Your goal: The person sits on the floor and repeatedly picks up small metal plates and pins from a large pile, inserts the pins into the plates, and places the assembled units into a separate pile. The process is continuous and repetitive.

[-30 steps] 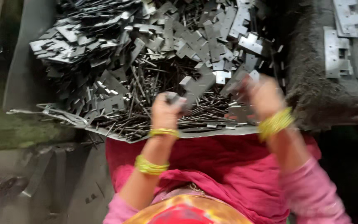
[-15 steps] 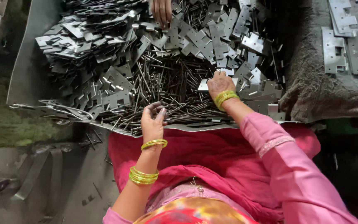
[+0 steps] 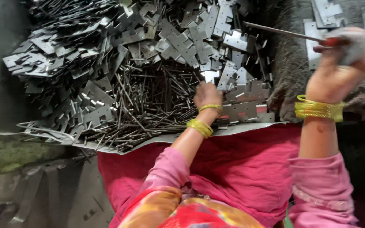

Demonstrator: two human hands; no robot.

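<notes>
Left hand (image 3: 207,95) curled down into the heap of thin metal pins (image 3: 157,99), pins fanning toward 9 o'clock of its fingers, grasp unclear; right hand (image 3: 336,69) farther off, clenched on a long rod (image 3: 284,32) pointing to 10 o'clock.

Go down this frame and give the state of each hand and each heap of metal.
Left hand: down on the pins, fingers curled.
Right hand: raised, closed around a thin metal rod.
Thin dark metal pins: loose, criss-crossed heap.
Flat grey stamped metal plates: jumbled pile around the pins.
</notes>
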